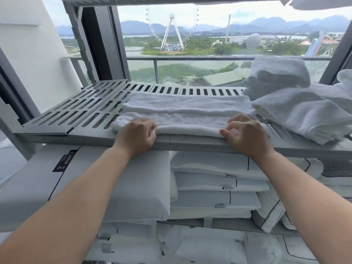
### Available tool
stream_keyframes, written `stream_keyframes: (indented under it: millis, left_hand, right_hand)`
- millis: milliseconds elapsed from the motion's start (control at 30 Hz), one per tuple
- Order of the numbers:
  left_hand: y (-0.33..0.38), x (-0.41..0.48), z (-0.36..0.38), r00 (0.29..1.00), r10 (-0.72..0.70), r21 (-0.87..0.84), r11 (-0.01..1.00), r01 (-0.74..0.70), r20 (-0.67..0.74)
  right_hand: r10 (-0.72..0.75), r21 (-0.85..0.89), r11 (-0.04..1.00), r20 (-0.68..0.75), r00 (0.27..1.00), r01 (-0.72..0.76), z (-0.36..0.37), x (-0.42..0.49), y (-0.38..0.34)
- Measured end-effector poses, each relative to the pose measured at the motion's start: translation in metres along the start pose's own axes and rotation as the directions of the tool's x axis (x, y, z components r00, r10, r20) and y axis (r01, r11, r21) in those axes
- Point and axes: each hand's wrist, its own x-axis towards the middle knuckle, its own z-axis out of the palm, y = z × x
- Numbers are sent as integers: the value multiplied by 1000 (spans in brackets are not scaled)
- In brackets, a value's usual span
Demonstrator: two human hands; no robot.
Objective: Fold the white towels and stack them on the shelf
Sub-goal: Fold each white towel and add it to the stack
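A white towel (187, 110) lies spread in long folds across the grey slatted shelf (76, 113), its near edge along the shelf's front. My left hand (136, 133) pinches that near edge at the towel's left end. My right hand (245, 133) pinches the same edge near the right end, fingers curled. To the right a folded white towel (301, 113) lies on the shelf, and a stack of folded white towels (276, 77) stands behind it.
White pillows and folded linen (215, 185) fill the shelf below. Another shelf edge (133, 0) runs overhead with white cloth at the top right. A window with a balcony rail (190, 58) lies behind. A white wall (28, 54) stands at the left.
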Motion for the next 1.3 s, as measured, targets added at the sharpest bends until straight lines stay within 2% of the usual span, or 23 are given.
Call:
stream_keyframes:
  millis: [100,267,333,433,533,767,933,1033,1233,1300]
  left_hand:
    - [-12,-4,-5,997,36,-41,999,-33,72]
    - [-16,12,-11,994,64,80,994,-71,92]
    - [-20,22,-12,995,75,70,994,-79,65]
    - [-26,45,-18,996,75,69,995,-71,-53]
    - [-31,77,-27,976,141,71,989,-130,-168]
    - [-45,149,-34,956,216,136,972,-191,-197]
    - [-56,192,-20,961,227,146,968,-204,-161]
    - [-62,214,-9,969,214,213,959,-184,-126]
    - [-71,244,27,983,162,303,944,-129,-87]
    - [-73,252,42,993,118,317,943,-105,-21]
  right_hand:
    - [-77,-44,996,15,997,78,-1,-7,4]
    - [64,-146,988,51,997,-56,0,4,-2]
    - [81,-211,973,-49,996,-90,2,12,-3]
    - [107,-335,926,-212,971,-175,3,30,-10]
    - [92,-349,916,-296,951,-198,5,59,-13]
    - [70,-399,882,-415,907,-251,5,115,-6]
    - [56,-457,856,-382,922,-241,11,153,5]
    - [62,-440,873,-325,944,-209,16,172,13]
    - [47,-454,877,-247,968,-158,41,205,40]
    - [48,-468,872,-211,976,-144,53,212,52]
